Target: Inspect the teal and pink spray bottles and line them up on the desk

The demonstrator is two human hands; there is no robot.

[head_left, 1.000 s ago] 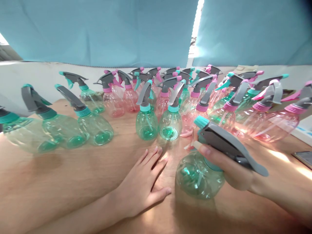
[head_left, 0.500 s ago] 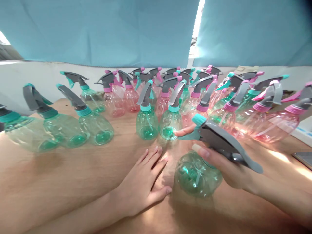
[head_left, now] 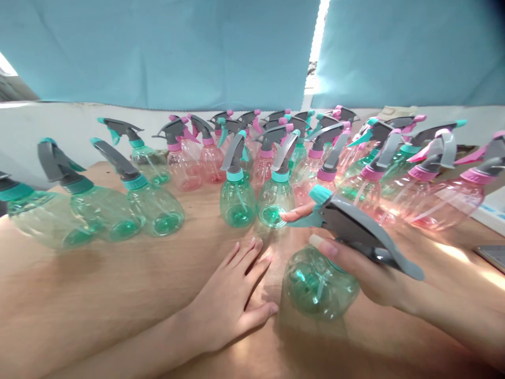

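My right hand is wrapped round the neck of a green spray bottle, with a finger at its teal trigger. The bottle's grey head has a teal nozzle pointing left, and its clear green body is tilted over the table. My left hand lies flat on the wooden table, fingers spread, holding nothing. Just beyond the hands stand two green spray bottles side by side.
Several green spray bottles stand at the left. Pink spray bottles and more green ones crowd the back and right. A dark flat device lies at the right edge. Blue curtains hang behind a white wall ledge.
Almost nothing differs. The view has shifted very slightly; both hands and the held spray bottle keep their places.
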